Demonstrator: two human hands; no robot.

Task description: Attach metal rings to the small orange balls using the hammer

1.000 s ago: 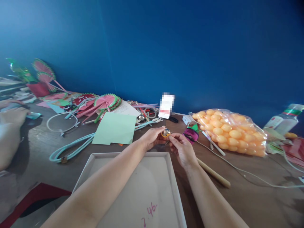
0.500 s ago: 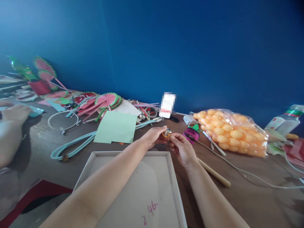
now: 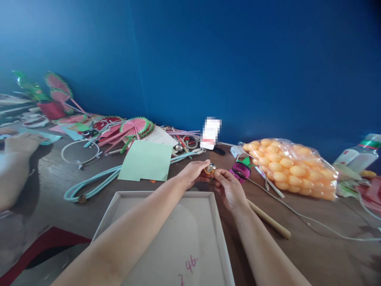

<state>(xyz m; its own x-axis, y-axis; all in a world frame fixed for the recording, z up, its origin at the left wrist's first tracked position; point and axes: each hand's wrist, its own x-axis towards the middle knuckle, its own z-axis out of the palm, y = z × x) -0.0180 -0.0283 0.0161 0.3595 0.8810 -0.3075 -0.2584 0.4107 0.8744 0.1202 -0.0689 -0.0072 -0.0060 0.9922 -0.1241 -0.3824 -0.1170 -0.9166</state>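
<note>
Between my two hands, just past the far edge of a shallow white box lid [image 3: 208,193], is a small shiny silver ball, seemingly a bell [image 3: 210,167], with an orange band at its lower edge. My left hand [image 3: 198,172] is closed around its left side. My right hand [image 3: 228,184] pinches at the orange band from the right; what exactly lies between those fingertips is too small to tell. A purple pouch with green leaves [image 3: 241,171] lies just right of my right hand. A wooden stick [image 3: 270,220] rests by my right forearm.
A bag of orange balls [image 3: 293,169] and a plastic bottle [image 3: 357,155] stand right. Behind are a phone [image 3: 210,135], light green paper [image 3: 145,161], pale blue cords [image 3: 92,182] and pink paper fans [image 3: 137,128]. At far left, another person's hand [image 3: 22,143] touches light blue material.
My hands keep nearly the same hold on the silver ball. The view has shifted very slightly. At far left, the other person's hand has moved a little to the right.
</note>
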